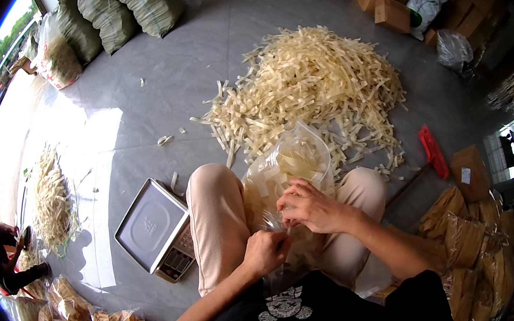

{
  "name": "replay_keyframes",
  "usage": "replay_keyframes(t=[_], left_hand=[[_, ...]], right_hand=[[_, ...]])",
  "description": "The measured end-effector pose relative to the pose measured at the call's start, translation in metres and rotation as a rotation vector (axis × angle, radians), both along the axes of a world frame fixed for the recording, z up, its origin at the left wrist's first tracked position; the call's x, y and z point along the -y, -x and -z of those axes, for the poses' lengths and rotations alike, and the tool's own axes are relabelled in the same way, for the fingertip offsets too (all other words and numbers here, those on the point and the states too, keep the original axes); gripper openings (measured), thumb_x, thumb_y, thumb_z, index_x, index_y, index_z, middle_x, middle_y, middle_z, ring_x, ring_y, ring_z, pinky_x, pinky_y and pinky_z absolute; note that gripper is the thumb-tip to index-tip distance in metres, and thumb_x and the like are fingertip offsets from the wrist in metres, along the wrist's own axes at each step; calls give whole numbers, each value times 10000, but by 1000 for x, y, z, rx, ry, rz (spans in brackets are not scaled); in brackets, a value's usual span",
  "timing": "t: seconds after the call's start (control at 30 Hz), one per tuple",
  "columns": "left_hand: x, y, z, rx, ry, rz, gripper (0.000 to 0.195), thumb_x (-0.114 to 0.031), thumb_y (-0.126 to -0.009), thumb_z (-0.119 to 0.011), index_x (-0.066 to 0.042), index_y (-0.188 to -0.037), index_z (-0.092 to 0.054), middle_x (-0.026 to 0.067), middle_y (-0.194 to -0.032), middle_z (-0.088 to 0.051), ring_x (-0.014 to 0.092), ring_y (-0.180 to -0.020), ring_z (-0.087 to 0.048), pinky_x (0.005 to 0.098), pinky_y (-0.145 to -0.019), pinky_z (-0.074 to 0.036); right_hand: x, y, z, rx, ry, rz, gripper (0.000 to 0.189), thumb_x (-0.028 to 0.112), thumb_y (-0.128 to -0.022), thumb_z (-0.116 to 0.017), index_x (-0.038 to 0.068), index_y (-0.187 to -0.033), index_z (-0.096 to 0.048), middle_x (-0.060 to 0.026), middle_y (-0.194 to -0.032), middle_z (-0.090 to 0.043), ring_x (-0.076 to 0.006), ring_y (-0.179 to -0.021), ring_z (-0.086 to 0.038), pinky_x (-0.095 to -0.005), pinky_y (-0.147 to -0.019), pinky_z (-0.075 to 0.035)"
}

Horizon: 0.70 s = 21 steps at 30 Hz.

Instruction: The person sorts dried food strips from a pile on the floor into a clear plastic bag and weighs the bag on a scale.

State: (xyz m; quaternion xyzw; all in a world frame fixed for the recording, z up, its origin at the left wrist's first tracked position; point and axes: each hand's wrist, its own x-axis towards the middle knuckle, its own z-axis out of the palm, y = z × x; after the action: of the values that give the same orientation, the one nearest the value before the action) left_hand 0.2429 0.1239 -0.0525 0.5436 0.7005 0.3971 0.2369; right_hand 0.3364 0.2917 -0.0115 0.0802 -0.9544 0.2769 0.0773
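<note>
Between my knees stands a clear plastic bag (pixel 259 179), filled with pale, flat dried strips. My left hand (pixel 268 250) is closed on the plastic at the near side of the bag. Close by on the right, my right hand (pixel 308 207) lies against the bag with its fingers bent, pinching the plastic near my left fingertips. Just beyond the bag, a large heap of the same pale strips (pixel 314 81) is spread on the grey floor. A digital scale (pixel 152 226) with a flat metal pan sits on the floor left of my left knee.
A red-headed brush or broom (pixel 433 152) lies right of my knee. Bagged brown goods (pixel 463 236) and a cardboard box (pixel 469 173) are at the right. Full woven sacks (pixel 149 5) stand at the back. At far left, a person (pixel 4 254) sits beside another strip pile (pixel 51 200).
</note>
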Motion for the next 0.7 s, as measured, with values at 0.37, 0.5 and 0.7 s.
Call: replay_keyframes(t=[0.37, 0.5, 0.7], left_hand=[[-19, 10, -13, -153, 188, -51, 209, -191, -750, -603, -35, -612, -593, 179, -579, -565, 364, -565, -572, 445, -532, -461], [-31, 8, 2, -135, 200, -107, 181, -176, -710, -612, -18, -622, -605, 191, -607, -574, 369, -584, -578, 440, -544, -469], [-38, 22, 30, -4, 157, 4, 161, -169, -718, -575, -31, -663, -639, 206, -633, -580, 385, -606, -583, 455, -563, -476]], right_hand=[[0, 7, -1, -53, -296, 28, 69, 77, -741, -486, 46, -749, -548, -60, -858, -504, -212, -985, -483, -389, -1039, -312], [1, 6, 8, -62, -435, 48, 78, 82, -745, -480, 44, -754, -548, -66, -846, -506, -207, -963, -501, -400, -1056, -302], [2, 8, 30, 1, -449, 81, 104, 71, -749, -490, 46, -812, -568, -52, -877, -529, -202, -957, -510, -427, -1057, -288]])
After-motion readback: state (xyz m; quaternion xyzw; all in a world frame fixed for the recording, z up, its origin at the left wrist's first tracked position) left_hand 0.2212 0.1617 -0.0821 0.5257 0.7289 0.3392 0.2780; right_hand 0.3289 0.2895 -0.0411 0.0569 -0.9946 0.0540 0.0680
